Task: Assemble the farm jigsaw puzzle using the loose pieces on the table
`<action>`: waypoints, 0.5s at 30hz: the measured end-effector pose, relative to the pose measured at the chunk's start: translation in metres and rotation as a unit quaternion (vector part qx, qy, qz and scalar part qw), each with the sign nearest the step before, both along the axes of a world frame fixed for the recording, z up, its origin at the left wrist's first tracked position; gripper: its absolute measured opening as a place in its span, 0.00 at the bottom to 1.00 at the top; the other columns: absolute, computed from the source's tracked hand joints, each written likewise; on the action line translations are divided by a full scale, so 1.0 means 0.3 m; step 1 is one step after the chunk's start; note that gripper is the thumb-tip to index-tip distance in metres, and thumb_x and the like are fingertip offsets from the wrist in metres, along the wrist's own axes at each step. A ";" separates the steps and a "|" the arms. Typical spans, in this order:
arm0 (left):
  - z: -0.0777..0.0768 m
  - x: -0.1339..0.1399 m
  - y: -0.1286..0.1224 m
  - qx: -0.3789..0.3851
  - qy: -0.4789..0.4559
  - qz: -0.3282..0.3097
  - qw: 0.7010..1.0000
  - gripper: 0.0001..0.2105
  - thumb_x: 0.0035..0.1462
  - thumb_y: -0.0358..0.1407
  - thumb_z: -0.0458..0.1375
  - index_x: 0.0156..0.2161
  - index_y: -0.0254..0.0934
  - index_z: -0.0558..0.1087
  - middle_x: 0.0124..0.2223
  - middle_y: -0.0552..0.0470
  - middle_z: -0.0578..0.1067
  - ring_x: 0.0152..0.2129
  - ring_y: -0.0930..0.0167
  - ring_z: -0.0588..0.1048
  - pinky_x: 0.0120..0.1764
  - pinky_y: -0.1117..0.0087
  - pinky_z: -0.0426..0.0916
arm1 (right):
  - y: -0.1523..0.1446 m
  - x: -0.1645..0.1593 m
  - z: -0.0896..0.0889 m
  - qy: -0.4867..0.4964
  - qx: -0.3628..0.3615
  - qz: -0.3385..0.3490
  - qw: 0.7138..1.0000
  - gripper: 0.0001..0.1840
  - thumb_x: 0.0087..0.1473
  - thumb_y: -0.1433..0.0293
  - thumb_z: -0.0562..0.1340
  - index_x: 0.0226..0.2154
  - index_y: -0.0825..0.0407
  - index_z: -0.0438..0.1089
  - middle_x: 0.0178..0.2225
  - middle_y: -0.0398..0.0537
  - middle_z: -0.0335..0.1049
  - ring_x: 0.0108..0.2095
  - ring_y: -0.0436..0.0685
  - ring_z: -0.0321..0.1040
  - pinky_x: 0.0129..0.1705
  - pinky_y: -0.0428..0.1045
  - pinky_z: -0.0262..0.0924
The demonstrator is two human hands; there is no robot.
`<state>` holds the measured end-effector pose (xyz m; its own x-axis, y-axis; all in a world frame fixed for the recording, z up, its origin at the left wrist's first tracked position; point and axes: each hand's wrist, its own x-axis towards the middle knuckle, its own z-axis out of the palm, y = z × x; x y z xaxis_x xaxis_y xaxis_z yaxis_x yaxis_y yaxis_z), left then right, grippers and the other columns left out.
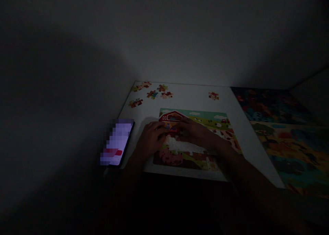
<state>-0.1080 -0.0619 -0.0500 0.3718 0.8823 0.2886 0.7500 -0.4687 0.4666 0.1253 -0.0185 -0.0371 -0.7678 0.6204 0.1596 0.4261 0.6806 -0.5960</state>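
You have two hands in view, one left hand (151, 139) and one right hand (194, 132), with one puzzle (171, 157), one phone (119, 139) and one white table (190, 97). You can count about seven patches of loose pieces (152, 94), six leftward and one rightward, too dim to split piece by piece. You also have two picture sheets, one dark sheet (267, 103) and one lighter sheet (293, 149).

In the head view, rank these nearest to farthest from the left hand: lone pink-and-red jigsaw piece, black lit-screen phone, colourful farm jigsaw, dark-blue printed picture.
1. Farm jigsaw: partly under the left hand.
2. Phone: left of the hand.
3. Lone jigsaw piece: beyond, to the right.
4. Dark-blue picture: far right.
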 end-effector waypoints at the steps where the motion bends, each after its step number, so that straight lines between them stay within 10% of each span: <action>1: -0.001 0.000 0.000 0.003 -0.001 0.000 1.000 0.12 0.57 0.27 0.58 0.44 0.44 0.78 0.51 0.51 0.75 0.50 0.64 0.71 0.54 0.54 0.66 | 0.002 -0.001 0.001 0.005 0.000 0.000 1.000 0.20 0.57 0.63 0.65 0.51 0.47 0.69 0.67 0.52 0.52 0.69 0.62 0.44 0.66 0.63 0.51; 15: 0.000 -0.003 0.002 0.016 0.012 -0.001 1.000 0.11 0.59 0.29 0.58 0.43 0.44 0.78 0.51 0.51 0.75 0.49 0.64 0.70 0.53 0.55 0.66 | 0.037 0.019 -0.007 -0.053 0.027 -0.108 0.992 0.32 0.55 0.54 0.65 0.59 0.49 0.65 0.44 0.55 0.69 0.43 0.63 0.67 0.48 0.58 0.64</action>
<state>-0.1090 -0.0613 -0.0501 0.3798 0.8725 0.3073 0.7600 -0.4837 0.4341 0.1311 -0.0072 -0.0391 -0.6319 0.7655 0.1216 0.6246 0.5958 -0.5049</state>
